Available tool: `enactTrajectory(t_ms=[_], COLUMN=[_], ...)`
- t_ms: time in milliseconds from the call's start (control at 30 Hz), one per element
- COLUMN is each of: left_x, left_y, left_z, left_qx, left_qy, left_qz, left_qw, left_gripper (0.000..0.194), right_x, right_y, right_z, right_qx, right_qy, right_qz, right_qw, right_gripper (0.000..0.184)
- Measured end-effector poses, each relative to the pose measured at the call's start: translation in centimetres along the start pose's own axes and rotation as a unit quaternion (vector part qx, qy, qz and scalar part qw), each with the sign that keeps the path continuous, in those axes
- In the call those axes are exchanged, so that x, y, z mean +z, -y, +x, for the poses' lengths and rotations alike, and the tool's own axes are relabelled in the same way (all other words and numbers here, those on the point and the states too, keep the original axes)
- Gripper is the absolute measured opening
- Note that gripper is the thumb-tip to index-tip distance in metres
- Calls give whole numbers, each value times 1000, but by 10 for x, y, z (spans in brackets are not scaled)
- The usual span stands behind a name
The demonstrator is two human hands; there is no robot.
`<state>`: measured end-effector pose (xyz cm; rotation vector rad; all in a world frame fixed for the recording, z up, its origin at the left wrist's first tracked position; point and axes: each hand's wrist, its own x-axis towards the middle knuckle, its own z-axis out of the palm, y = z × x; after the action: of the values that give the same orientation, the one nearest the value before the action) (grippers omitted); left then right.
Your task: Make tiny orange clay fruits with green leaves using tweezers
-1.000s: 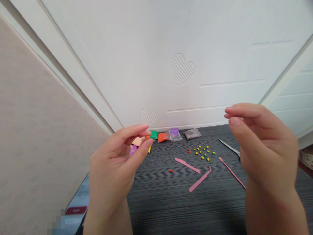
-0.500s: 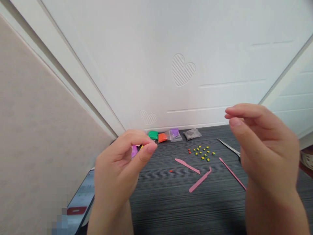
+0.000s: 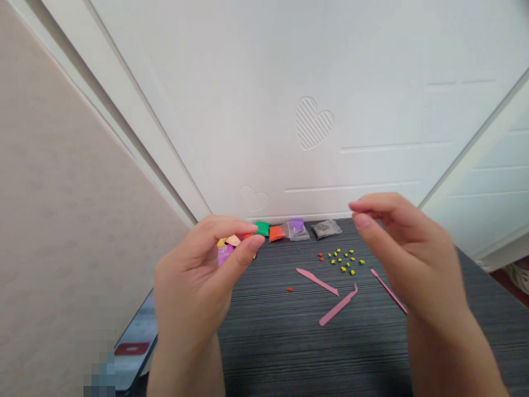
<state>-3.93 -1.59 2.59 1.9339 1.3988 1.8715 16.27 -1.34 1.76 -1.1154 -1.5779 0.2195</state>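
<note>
My left hand (image 3: 202,270) is raised at left of centre, thumb and forefinger closed on a small red piece (image 3: 248,236), perhaps clay; mostly its edge shows. On the right my right hand (image 3: 409,253) hovers with curved fingers, thumb tip slightly apart from the forefinger and nothing visible between them. Below and between the hands lie several tiny yellow-and-green pieces (image 3: 343,269), with two small red bits (image 3: 321,257) beside them. Nearer sits a single red sliver (image 3: 289,289). Pink tweezers (image 3: 336,310) and a pink modelling knife (image 3: 317,280) rest close by.
A thin pink stick tool (image 3: 388,291) lies partly behind my right hand. Along the white panel (image 3: 248,110) are green (image 3: 262,229), orange (image 3: 276,234), purple (image 3: 296,225) and grey (image 3: 326,229) packets. A phone (image 3: 134,347) leans at the lower left, on the dark table (image 3: 281,353).
My right hand has moved left, closer to my left hand, and now hides the scissors. A red edge now shows between my left fingertips. The view has shifted slightly.
</note>
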Motion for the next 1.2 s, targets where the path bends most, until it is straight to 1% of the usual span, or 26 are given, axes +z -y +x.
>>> enactTrajectory(t_ms=[33,67,100,133,200,233,267,333,400,467,500,533,633,700,767,867,967,1033,1100,1200], left_x=[-1,-1,-1,-1,-1,0,2,7,13,21,26,31,43,46,47,45,44,45,46,48], left_y=[-2,-3,-4,-4,2,7,15,34,59,84,96,107,134,145,152,155,155,155,156,159], left_z=[0,-1,-1,-2,-3,-3,-4,-9,-17,-30,-38,-46,-68,-79,-84,-86,-87,-88,-88,-89], left_qx=[0,0,1,1,-10,-21,-36,-75,-114,-159,-194,-231,-262,-277,-289,-300,-306,-309,-316,-328], left_qy=[-10,-15,-15,-9,29,61,103,175,220,246,240,246,249,246,245,249,261,270,274,275], left_qz=[1,2,1,-4,-17,-27,-33,-49,-72,-91,-108,-129,-151,-165,-179,-195,-206,-210,-210,-205], left_qw=[1000,1000,1000,1000,999,998,994,981,966,952,945,932,920,914,908,900,892,887,884,880], left_gripper=[4,4,4,4,5,7,9,14,18,21,21,21,23,24,25,27,26,26,26,26], right_x=[5,12,20,30,52,64,74,92,104,111,113,114,115,114,111,106,102,100,99,98], right_y=[-2,-5,-9,-14,-25,-32,-39,-51,-60,-65,-67,-69,-71,-72,-73,-77,-85,-91,-96,-99], right_z=[0,0,-2,-4,-13,-20,-28,-45,-61,-73,-77,-80,-86,-87,-88,-88,-88,-88,-88,-88], right_qx=[-8,-17,-18,-19,-25,-18,-10,-3,8,22,29,35,56,71,91,132,184,218,254,313], right_qy=[49,113,188,268,384,430,449,465,473,467,460,453,427,407,385,342,293,268,246,217], right_qz=[-10,-19,-28,-44,-109,-148,-164,-177,-188,-196,-199,-198,-181,-153,-113,-38,43,94,142,216], right_qw=[999,993,982,962,917,890,878,867,861,862,865,868,884,898,911,930,937,934,924,899], right_gripper=[15,14,14,17,21,23,24,25,24,23,22,20,18,15,11,11,15,18,21,25])
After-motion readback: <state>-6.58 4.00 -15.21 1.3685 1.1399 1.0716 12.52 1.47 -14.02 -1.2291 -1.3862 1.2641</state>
